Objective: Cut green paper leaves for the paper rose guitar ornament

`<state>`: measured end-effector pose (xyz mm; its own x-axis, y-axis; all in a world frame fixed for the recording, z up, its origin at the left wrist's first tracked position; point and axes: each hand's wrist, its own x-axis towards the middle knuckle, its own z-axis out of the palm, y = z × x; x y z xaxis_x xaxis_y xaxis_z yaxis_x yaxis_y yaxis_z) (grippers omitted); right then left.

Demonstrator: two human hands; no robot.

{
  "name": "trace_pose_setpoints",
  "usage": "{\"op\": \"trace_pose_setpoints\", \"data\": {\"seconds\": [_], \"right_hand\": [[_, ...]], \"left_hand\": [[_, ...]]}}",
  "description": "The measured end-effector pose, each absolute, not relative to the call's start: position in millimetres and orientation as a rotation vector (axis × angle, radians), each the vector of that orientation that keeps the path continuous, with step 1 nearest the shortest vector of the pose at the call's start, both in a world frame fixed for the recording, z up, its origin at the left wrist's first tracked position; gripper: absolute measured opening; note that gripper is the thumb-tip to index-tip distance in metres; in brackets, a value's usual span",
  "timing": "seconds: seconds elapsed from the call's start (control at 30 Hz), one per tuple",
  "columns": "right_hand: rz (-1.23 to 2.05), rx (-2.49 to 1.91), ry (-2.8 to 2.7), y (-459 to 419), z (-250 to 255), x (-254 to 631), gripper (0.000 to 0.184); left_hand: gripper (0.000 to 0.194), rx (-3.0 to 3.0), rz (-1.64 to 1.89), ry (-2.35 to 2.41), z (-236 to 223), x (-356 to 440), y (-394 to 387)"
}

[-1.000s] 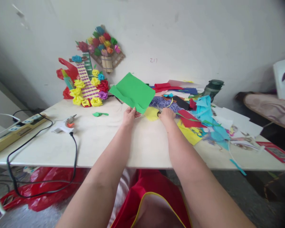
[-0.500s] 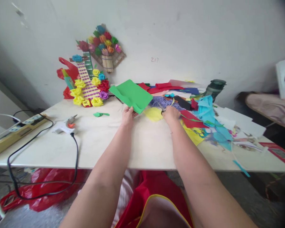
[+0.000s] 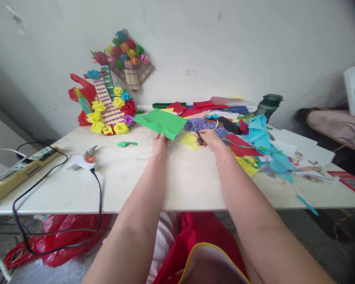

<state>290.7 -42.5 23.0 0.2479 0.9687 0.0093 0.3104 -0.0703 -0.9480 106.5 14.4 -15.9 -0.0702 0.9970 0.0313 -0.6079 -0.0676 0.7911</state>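
Observation:
My left hand [image 3: 161, 144] pinches the near edge of a green paper sheet [image 3: 162, 121], which is held tilted above the table and slightly creased. In my right hand [image 3: 209, 139] is a pair of scissors [image 3: 199, 137], its fingers closed round the dark handles. The blades point up and away, to the right of the green sheet and apart from it. Below, between the hands, lies a yellow paper piece [image 3: 190, 141]. A small green cut leaf shape [image 3: 127, 144] rests on the table to the left.
A hot glue gun [image 3: 84, 158] with its black cord and a power strip [image 3: 32, 167] lie on the left. Paper flowers [image 3: 118, 102] stand at the back left. Purple shredded paper [image 3: 202, 125], red sheets [image 3: 242, 146], blue scraps [image 3: 257, 132] and a dark bottle [image 3: 269, 105] occupy the right.
The green sheet has tipped flatter, its far edge now lower. My right hand has turned, so the scissors show more clearly. The view has shifted slightly.

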Motion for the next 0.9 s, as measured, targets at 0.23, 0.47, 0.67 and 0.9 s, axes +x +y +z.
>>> {"op": "trace_pose_setpoints", "data": {"seconds": [0.23,0.47,0.67,0.9], "right_hand": [[1.095,-1.488,-1.456,-52.3,26.6,287.4,0.040],[0.774,-1.901,-1.736,-52.1,31.4,287.0,0.034],[0.159,-2.310,-1.803,-47.4,30.3,284.5,0.030],[0.089,-2.232,-1.739,-44.2,26.8,284.2,0.028]], "left_hand": [[0.008,0.709,1.545,0.684,-16.4,105.1,12.3],[0.004,0.671,1.578,0.667,-15.8,102.8,13.4],[0.002,0.685,1.566,0.626,-15.7,104.9,10.7],[0.009,0.783,1.458,0.593,-19.5,110.3,8.9]]}}
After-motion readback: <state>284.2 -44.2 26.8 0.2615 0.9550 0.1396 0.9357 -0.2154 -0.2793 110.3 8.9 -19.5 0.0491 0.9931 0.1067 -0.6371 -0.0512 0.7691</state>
